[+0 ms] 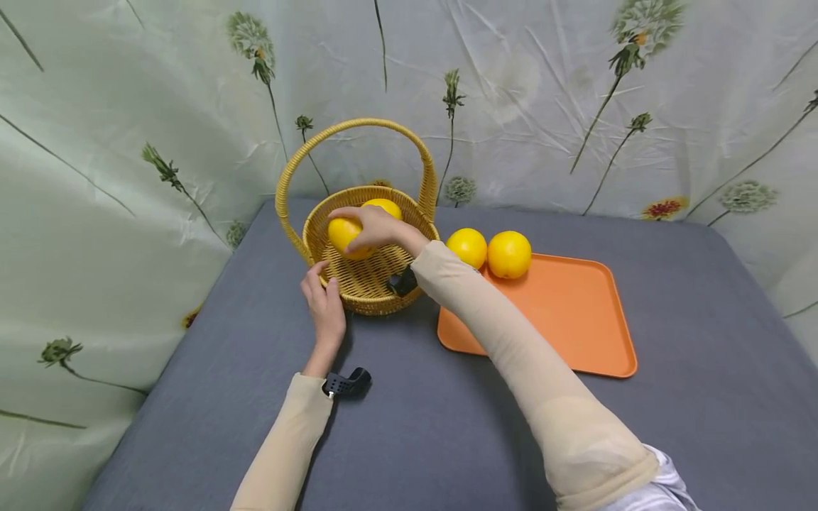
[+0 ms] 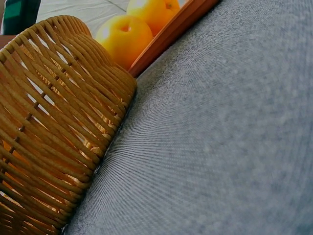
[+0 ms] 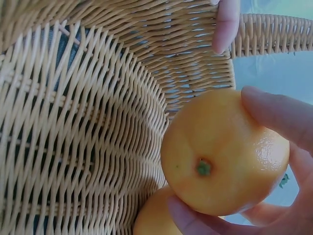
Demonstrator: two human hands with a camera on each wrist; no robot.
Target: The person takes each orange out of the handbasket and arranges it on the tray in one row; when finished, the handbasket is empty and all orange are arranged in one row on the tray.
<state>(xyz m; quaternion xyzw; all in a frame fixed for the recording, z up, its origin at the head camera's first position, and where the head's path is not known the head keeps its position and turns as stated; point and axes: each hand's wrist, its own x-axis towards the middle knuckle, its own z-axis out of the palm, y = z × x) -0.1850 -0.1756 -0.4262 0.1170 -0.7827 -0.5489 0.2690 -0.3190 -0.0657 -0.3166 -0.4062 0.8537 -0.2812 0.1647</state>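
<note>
My right hand (image 1: pixel 381 228) holds an orange (image 3: pixel 222 152) between thumb and fingers, inside the wicker basket (image 1: pixel 373 306). A second orange (image 1: pixel 385 206) lies in the basket, partly hidden behind that hand in the head view. At the basket's near left side, my left hand (image 1: pixel 327 309) grips the rim. One of its fingers (image 3: pixel 226 27) shows over the inner wall in the right wrist view. The left wrist view shows the woven outer wall (image 2: pixel 54 112) but not the left hand. The basket stands upright, its tall handle (image 1: pixel 367 123) raised.
Right of the basket is an orange tray (image 1: pixel 575 319), with two more oranges, one (image 1: pixel 466 247) beside the other (image 1: pixel 509 255), at its far left corner. My right forearm crosses over the tray. A grey cloth (image 1: pixel 409 426) covers the table; a floral curtain (image 1: pixel 530 106) hangs behind.
</note>
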